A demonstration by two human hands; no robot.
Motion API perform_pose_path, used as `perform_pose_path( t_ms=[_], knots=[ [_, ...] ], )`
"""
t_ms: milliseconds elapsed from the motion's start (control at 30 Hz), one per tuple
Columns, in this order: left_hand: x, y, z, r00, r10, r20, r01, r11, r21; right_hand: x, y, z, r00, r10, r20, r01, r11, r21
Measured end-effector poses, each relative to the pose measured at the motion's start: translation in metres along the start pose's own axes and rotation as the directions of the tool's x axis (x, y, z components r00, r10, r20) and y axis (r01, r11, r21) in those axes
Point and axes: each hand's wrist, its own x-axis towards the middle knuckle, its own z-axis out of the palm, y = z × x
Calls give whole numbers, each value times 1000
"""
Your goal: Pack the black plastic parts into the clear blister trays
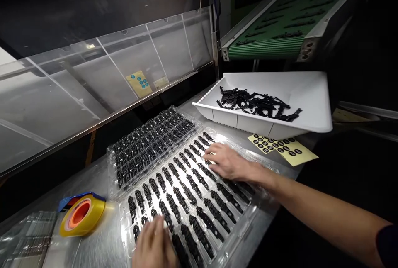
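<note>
Your left hand (154, 244) and right hand (226, 162) curl over slim black parts (209, 222) in a clear plastic tray (239, 237); I can't tell their grip

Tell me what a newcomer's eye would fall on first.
Probably the bright white bin at upper right, holding a heap of black parts below the end of a green conveyor. Next, the clear tray with rows of black parts in the lower middle, left hand and right hand over it. The yellow tape roll at lower left stands out.

Slim black parts (210, 223) in slanted rows inside a clear plastic tray (239, 234).
</note>
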Motion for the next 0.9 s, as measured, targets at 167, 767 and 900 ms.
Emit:
perform_pose_path(
  t_ms=[167,767,900],
  knots=[
    [110,-33,12,914,-23,405,26,1000,-1,-73,61,-26,958,196,-211,-192,981,37],
    [123,-26,30,887,20,462,-26,1000,6,119,-39,73,920,-275,278,277,960,35],
    [124,-28,31,891,38,453,-21,999,-44,107,-29,69,926,-306,223,310,951,19]
  ],
)
